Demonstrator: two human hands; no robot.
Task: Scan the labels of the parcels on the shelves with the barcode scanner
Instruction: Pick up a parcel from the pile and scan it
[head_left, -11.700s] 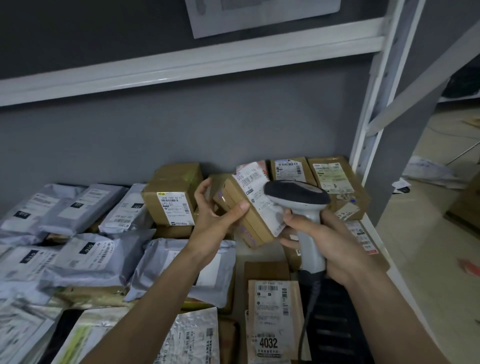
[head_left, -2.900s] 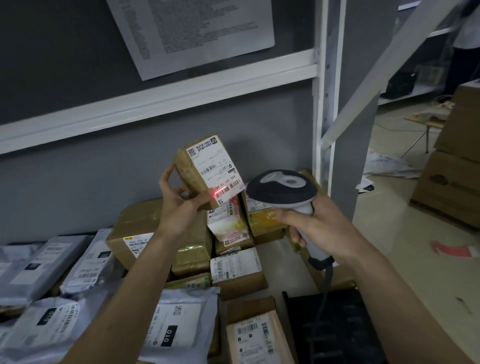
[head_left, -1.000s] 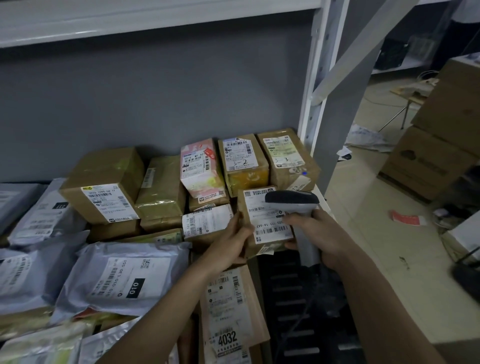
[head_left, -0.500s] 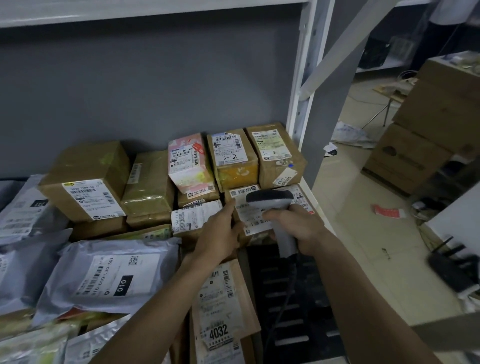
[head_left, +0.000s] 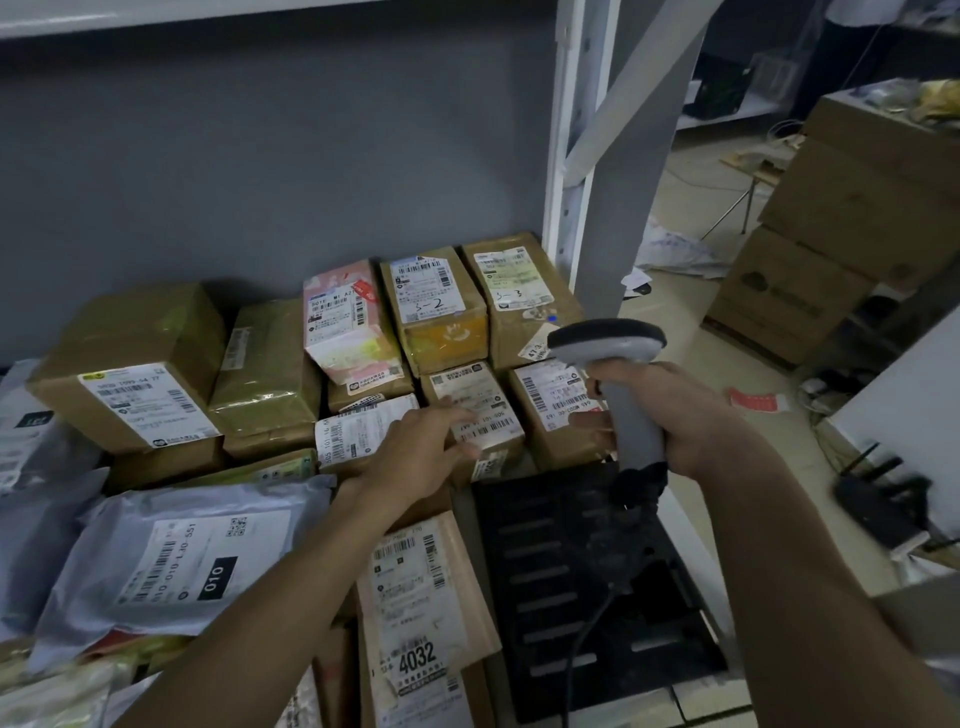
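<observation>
**A:** What are the hands doing?

**B:** The right hand (head_left: 691, 415) has its fingers wrapped tight around the handle of the grey barcode scanner with a dark head (head_left: 618, 384). It holds it upright at the right end of the shelf. The left hand (head_left: 415, 457) reaches forward with its fingers nearly straight. Its fingertips lie on the white label of a small brown cardboard parcel (head_left: 480, 415) in the middle.

**A:** Where are the other parcels?

**B:** Brown boxes stand side by side, touching, along the grey back wall (head_left: 260, 182). One has "3-2" written on it (head_left: 434, 312). Soft grey plastic mail bags (head_left: 171, 566) lie on the left. A flat brown parcel marked "4032" (head_left: 421, 613) lies near the front.

**A:** Is there room to move?

**B:** A black slotted tray (head_left: 561, 597) lies under the scanner, with nothing on it. The white metal shelf post (head_left: 563, 156) marks the right edge. Past it the pale floor (head_left: 701, 270) is open, with big brown boxes (head_left: 857, 218) farther off.
</observation>
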